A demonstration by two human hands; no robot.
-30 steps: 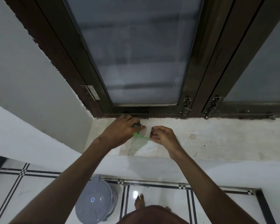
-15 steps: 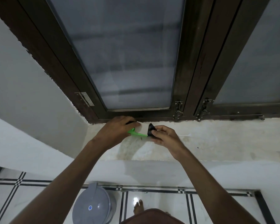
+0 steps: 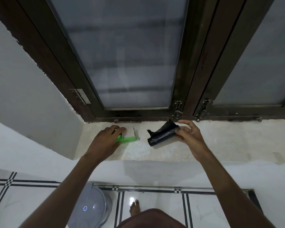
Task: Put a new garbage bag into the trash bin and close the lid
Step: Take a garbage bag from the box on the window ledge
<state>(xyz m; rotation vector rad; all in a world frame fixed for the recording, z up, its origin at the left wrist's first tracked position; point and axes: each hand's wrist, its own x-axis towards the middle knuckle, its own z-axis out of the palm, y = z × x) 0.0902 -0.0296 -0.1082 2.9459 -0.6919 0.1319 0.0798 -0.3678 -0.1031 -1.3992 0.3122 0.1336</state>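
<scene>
The right hand (image 3: 188, 137) has its grip clamped on a black rolled garbage bag (image 3: 162, 135), thumb below and fingers above one end, the loose torn edge sticking up on the far side of that grip. The roll hangs just above the window sill (image 3: 220, 142); whether its lower end touches the sill I cannot tell. Well to the left of it, the left hand (image 3: 109, 137) rests with its fingers curled together over a green and white packet (image 3: 129, 136) lying flat on the sill, pressing it down rather than lifting it.

The step in hand looks like freeing one bag from its pack. To do it well, the right grip should keep hold of the roll's end and carry it down toward the floor, while the left lets the packet stay where it is. The film is thin and limp, so finding the open mouth will probably take both hands rubbing the layers apart.

Below and behind both grips, beside a bare foot (image 3: 135, 209), stands the grey trash bin (image 3: 90, 209) with its lid shut. What it holds is hidden. The lid must come up before the bag goes in.
</scene>
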